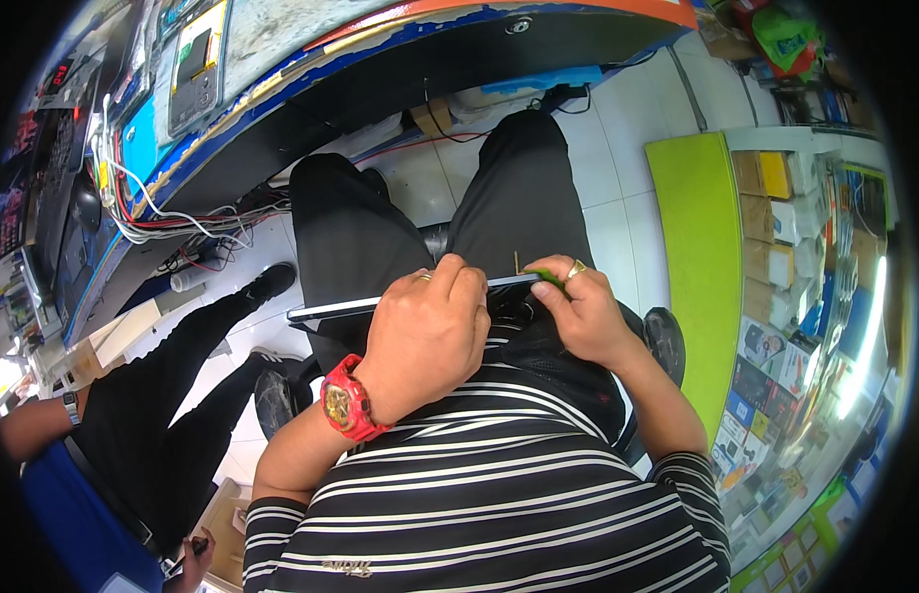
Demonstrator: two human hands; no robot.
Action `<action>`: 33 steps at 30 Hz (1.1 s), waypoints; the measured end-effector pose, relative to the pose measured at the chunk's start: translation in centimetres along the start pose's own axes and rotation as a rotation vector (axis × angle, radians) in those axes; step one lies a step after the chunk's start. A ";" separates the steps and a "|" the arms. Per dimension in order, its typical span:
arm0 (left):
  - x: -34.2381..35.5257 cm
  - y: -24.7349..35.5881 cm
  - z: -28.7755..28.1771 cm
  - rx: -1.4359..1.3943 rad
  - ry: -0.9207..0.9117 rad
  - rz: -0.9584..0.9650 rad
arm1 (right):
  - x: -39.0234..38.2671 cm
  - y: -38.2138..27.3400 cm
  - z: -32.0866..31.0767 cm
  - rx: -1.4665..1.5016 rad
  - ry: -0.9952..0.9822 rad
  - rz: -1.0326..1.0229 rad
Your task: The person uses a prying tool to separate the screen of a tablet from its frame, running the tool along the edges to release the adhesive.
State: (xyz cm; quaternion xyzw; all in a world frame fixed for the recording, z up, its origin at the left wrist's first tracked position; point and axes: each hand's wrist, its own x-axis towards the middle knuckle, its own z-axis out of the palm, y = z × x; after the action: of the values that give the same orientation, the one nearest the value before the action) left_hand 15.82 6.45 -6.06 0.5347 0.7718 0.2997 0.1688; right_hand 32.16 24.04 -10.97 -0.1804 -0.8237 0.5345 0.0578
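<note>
A thin flat device [346, 307], tablet-like and seen almost edge-on, lies across my lap with a pale rim and dark edge. My left hand [435, 316], a red watch on its wrist, is closed over the middle of it with bent fingers. At the device's right end, my right hand [586, 308] pinches a small green piece [549, 278] between thumb and fingers. Most of that piece is hidden, so its kind is unclear. A short thin brownish stick [517, 263] stands up beside the device near the right fingers.
Ahead is a workbench [400, 84] carrying an opened phone [197, 79], with bundled cables [173, 229] hanging at its left. Another person [133, 435] is at the lower left. A green-edged glass display case [692, 247] with boxed goods stands on the right.
</note>
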 end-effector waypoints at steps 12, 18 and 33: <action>0.7 -0.4 0.4 -0.046 0.014 -0.041 | 0.1 -0.9 -3.7 -0.172 0.146 0.081; 1.0 -0.6 0.2 -0.062 -0.006 -0.071 | 2.9 -3.1 -6.4 -0.407 -0.358 -0.034; 6.1 -6.3 0.3 -0.196 -0.337 -0.416 | 12.2 1.6 -5.9 -0.523 -0.522 -0.164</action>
State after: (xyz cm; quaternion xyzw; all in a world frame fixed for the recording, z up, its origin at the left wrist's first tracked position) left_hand 9.19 10.62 -9.93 0.3882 0.7933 0.2388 0.4037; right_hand 22.95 34.10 -11.11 0.0197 -0.9311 0.3276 -0.1593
